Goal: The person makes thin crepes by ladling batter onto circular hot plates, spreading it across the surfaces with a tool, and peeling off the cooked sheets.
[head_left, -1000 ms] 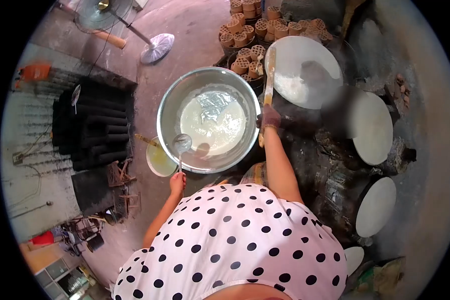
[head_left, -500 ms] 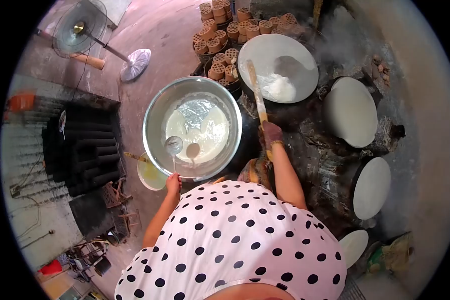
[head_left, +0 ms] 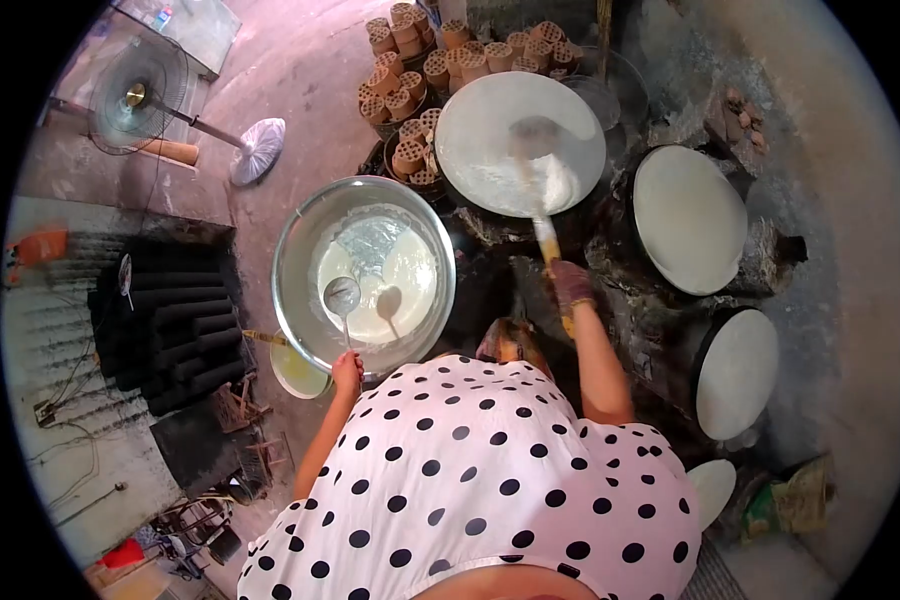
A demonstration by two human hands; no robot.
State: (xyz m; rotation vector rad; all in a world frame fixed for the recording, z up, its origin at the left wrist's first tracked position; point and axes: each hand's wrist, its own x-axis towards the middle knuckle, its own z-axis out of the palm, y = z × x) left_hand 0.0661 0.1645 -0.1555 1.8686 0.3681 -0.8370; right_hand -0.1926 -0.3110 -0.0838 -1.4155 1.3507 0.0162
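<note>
My left hand (head_left: 348,371) is closed round the handle of a metal ladle (head_left: 341,296). The ladle's bowl hangs over white batter (head_left: 410,290) in a large metal basin (head_left: 282,250). My right hand (head_left: 572,284), in a dark glove, grips a yellowish wooden stick (head_left: 547,240). Blurred by motion, its far part reaches over a round, pale cooking surface (head_left: 470,130). A white heap (head_left: 558,182) lies there beside the stick; whether they touch I cannot tell.
More round pale surfaces stand at the right, one large (head_left: 690,220) and one lower down (head_left: 736,375). Perforated clay-coloured cylinders (head_left: 400,90) are piled behind the basin. Black cylinders (head_left: 170,310) are stacked at left. A fan (head_left: 138,96) stands far left; a small bucket (head_left: 300,370) adjoins the basin.
The stick has swung from the left edge of the cooking surface towards its middle, beside the white heap. My right hand has moved slightly right and down. The left hand still holds the ladle over the basin.
</note>
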